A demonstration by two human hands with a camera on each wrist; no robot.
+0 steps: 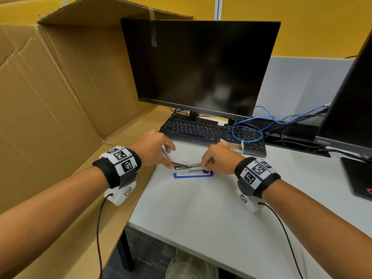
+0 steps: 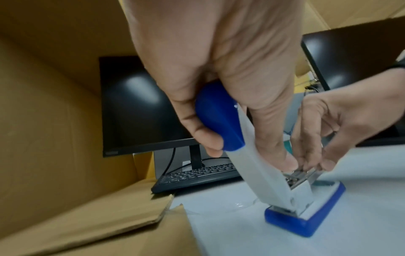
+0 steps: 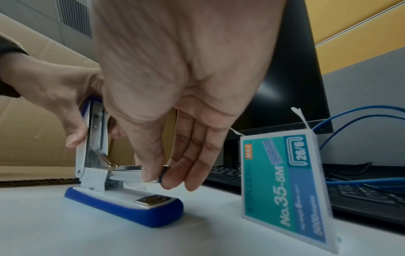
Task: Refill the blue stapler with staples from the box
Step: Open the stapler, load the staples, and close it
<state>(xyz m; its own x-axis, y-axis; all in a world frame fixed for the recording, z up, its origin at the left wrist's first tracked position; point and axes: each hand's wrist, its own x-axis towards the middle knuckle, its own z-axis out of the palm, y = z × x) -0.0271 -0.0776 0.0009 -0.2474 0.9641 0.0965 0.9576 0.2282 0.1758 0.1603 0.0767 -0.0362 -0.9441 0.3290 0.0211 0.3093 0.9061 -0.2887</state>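
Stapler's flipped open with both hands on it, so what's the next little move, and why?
Probably seat the staples fully in the channel: the left hand holds the stapler lid swung up, and the right hand fingertips pinch at the channel's front, so the lid shouldn't close yet.

on the white desk (image 1: 201,208) the blue stapler (image 1: 192,171) lies open; the left hand (image 1: 153,149) holds its lid up, the right hand (image 1: 218,159) pinches at its metal channel, staple box (image 1: 235,148) just behind.

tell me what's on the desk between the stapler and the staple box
Nothing: in the right wrist view only bare white desk shows between the stapler base and the staple box; the right hand hangs above that stretch.
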